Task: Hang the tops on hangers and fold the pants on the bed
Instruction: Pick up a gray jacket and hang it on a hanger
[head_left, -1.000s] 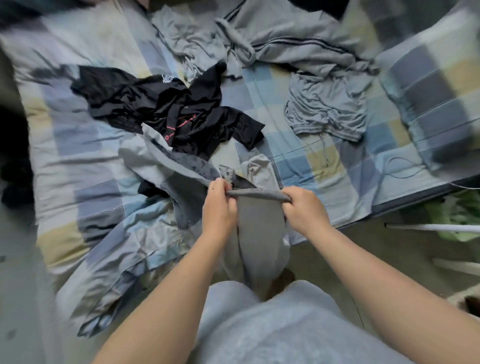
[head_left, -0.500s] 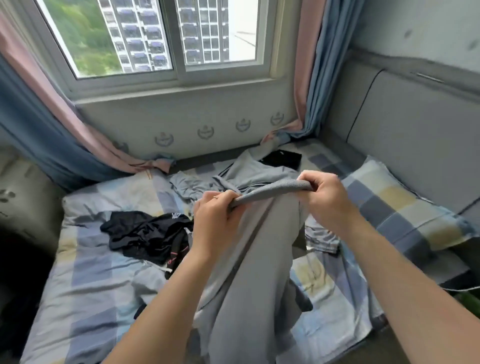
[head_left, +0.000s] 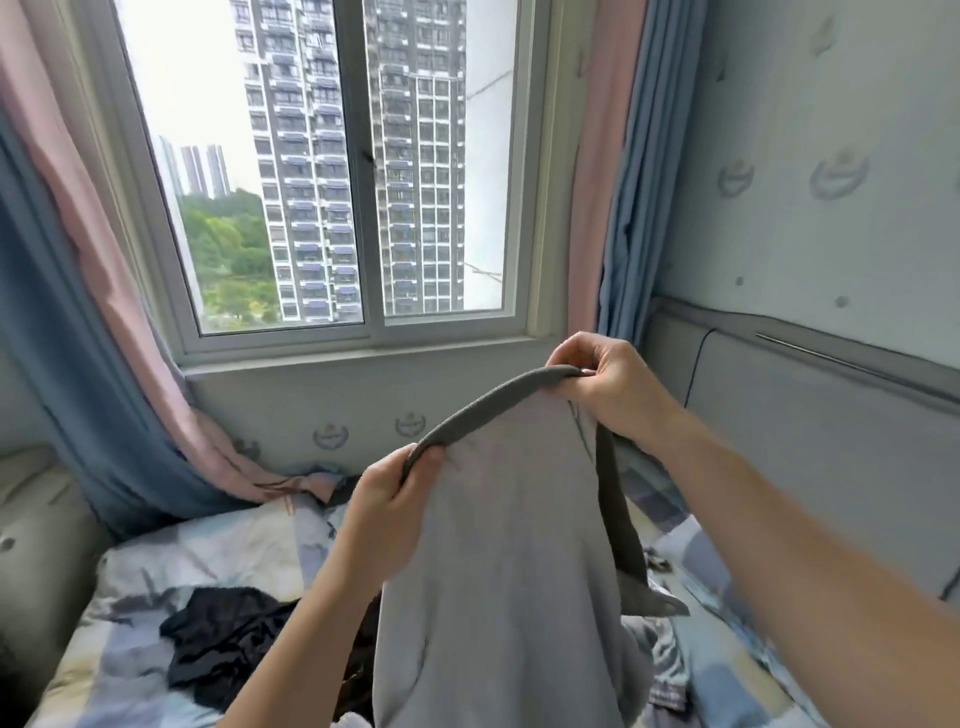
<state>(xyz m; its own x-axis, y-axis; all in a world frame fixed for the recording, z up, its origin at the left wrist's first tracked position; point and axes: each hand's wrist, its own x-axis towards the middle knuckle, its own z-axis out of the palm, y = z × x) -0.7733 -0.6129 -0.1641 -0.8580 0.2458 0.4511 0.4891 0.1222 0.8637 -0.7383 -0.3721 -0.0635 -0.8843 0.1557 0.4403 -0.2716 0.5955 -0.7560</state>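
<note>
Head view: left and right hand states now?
Left hand: closed, gripping the dark ribbed band of the grey garment.
Right hand: closed, pinching the same band's other end.

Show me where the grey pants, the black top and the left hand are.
grey pants (head_left: 509, 545): head view, on the pale hanging fabric.
black top (head_left: 223, 644): head view, on its crumpled middle.
left hand (head_left: 384, 504): head view, on the back of the hand.

The pants (head_left: 509, 571) are pale grey with a darker grey waistband (head_left: 483, 410), the crumpled garment (head_left: 223, 644) black, the bed sheet (head_left: 156, 571) checked blue, grey and cream, the curtains (head_left: 597, 208) pink and blue.
</note>
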